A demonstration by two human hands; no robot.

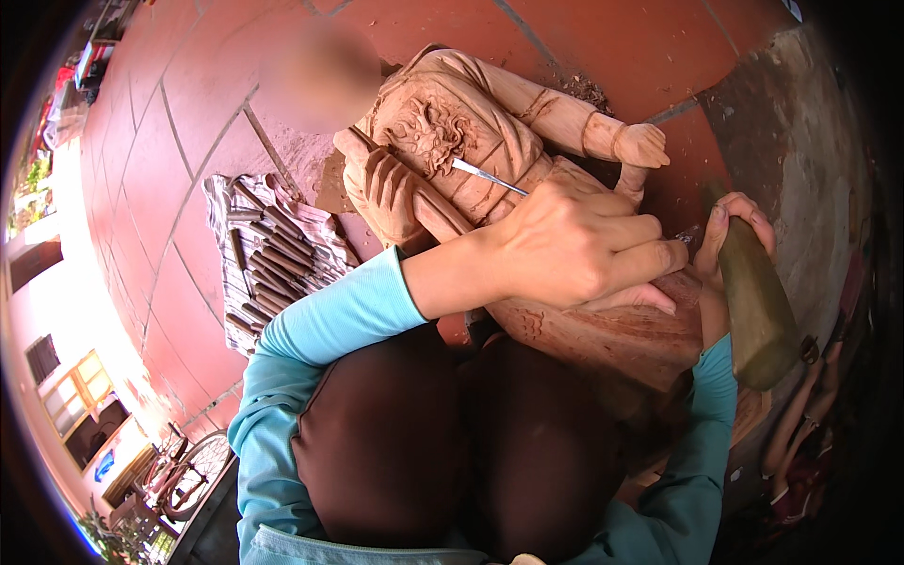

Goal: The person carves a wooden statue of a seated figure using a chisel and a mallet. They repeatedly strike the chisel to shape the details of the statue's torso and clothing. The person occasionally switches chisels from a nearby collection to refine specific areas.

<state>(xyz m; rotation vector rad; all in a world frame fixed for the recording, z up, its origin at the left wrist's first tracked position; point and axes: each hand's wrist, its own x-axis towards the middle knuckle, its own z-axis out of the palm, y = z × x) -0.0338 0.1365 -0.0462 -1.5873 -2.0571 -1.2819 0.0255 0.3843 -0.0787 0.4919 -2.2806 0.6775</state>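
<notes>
A carved wooden statue of a robed figure (499, 104) lies across the floor before my knees, with raised curling relief on its chest. My left hand (584, 240) is closed around a chisel (485, 175). Its thin metal blade points up and left toward that relief, and the fingers hide its handle. I cannot tell whether the tip touches the wood. My right hand (739, 231), to the right of the left one, grips a wooden mallet (761, 315) with a thick greenish-brown head. The mallet hangs beside the statue, apart from the chisel.
Left of the statue, several dark-handled carving tools (278, 259) lie on a striped cloth (218, 202). Wood chips (584, 89) are scattered on the red tiled floor (217, 56). A bicycle (193, 476) stands at the lower left. Another person's limbs (800, 424) show at the right rim.
</notes>
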